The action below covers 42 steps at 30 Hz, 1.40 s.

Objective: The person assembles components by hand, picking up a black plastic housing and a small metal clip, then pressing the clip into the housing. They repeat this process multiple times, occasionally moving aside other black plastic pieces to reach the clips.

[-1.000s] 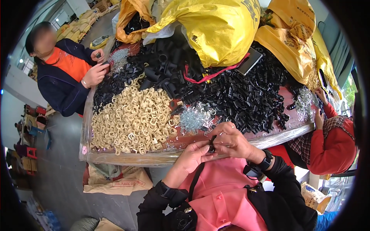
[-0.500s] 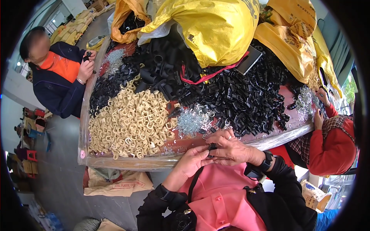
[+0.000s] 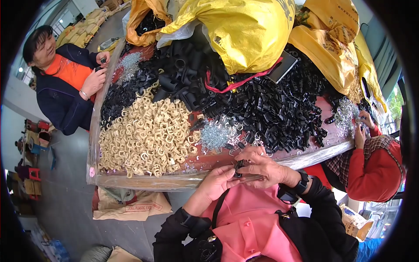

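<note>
My left hand [image 3: 217, 184] and my right hand [image 3: 261, 166] meet at the near edge of the table [image 3: 144, 181], both pinching a small black plastic part [image 3: 239, 167] between the fingertips. Just beyond my hands lies a small heap of silvery metal clips [image 3: 216, 136]. A big pile of cream plastic pieces [image 3: 146, 137] lies to the left of it. A large heap of black plastic parts [image 3: 270, 111] spreads to the right and back. My wrists wear dark sleeves, and a black watch [image 3: 300, 187] sits on the right one.
Yellow sacks [image 3: 244, 30] lie on the far side of the table. A person in orange and navy [image 3: 65, 83] works at the left end. Another person in red [image 3: 375, 166] handles metal clips [image 3: 347, 111] at the right. Tan bags [image 3: 126, 205] lie on the floor.
My hands have drawn a little closer to my body at the table edge, still together on the black part. The person on the left raised both hands nearer the chest.
</note>
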{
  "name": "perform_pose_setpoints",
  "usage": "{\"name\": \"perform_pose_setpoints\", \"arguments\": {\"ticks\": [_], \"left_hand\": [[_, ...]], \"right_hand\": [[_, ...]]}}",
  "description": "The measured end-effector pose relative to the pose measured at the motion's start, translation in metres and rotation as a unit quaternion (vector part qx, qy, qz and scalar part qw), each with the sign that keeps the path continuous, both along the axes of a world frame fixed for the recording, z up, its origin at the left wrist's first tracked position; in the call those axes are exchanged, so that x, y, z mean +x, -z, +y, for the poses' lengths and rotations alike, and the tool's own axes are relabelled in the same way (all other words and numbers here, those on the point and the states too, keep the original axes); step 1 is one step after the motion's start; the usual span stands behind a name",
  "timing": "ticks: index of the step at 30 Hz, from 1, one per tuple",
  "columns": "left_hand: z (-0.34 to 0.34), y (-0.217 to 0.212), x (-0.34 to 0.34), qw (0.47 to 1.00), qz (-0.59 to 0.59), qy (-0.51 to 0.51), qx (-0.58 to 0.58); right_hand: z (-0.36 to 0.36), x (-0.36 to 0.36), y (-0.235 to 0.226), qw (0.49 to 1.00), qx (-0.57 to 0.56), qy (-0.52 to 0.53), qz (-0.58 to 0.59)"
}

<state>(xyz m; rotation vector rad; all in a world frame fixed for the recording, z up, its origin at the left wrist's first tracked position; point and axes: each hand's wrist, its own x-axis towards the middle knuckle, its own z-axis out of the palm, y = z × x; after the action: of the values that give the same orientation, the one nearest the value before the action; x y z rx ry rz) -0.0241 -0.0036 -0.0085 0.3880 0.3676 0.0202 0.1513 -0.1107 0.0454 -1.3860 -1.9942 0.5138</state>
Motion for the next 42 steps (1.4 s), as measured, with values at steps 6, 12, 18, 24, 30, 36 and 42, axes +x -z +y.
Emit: {"name": "perform_pose_setpoints", "arguments": {"ticks": [6, 12, 18, 24, 30, 36, 42], "left_hand": [[-0.001, -0.010, -0.001, 0.998, 0.038, 0.006, 0.053], [0.005, -0.008, -0.006, 0.996, 0.048, -0.023, 0.066], [0.006, -0.008, -0.003, 0.995, 0.059, -0.052, 0.059], [0.003, -0.006, 0.003, 0.995, 0.062, -0.065, 0.053], [0.002, -0.006, 0.005, 0.994, 0.060, -0.079, 0.056], [0.001, -0.006, 0.010, 0.993, 0.055, -0.091, 0.057], [-0.003, -0.008, 0.019, 0.992, 0.038, -0.105, 0.060]], "right_hand": [[0.000, -0.005, -0.005, 0.999, -0.013, 0.004, -0.048], [0.000, 0.013, 0.010, 0.982, -0.017, 0.169, -0.087], [0.004, 0.032, 0.028, 0.927, -0.066, 0.242, -0.277], [0.019, 0.038, 0.055, 0.927, 0.020, 0.237, -0.289], [0.019, 0.052, 0.059, 0.939, 0.003, 0.276, -0.206], [0.013, 0.045, 0.039, 0.912, -0.138, 0.339, 0.186], [0.006, 0.034, 0.032, 0.867, -0.200, 0.261, 0.374]]}}
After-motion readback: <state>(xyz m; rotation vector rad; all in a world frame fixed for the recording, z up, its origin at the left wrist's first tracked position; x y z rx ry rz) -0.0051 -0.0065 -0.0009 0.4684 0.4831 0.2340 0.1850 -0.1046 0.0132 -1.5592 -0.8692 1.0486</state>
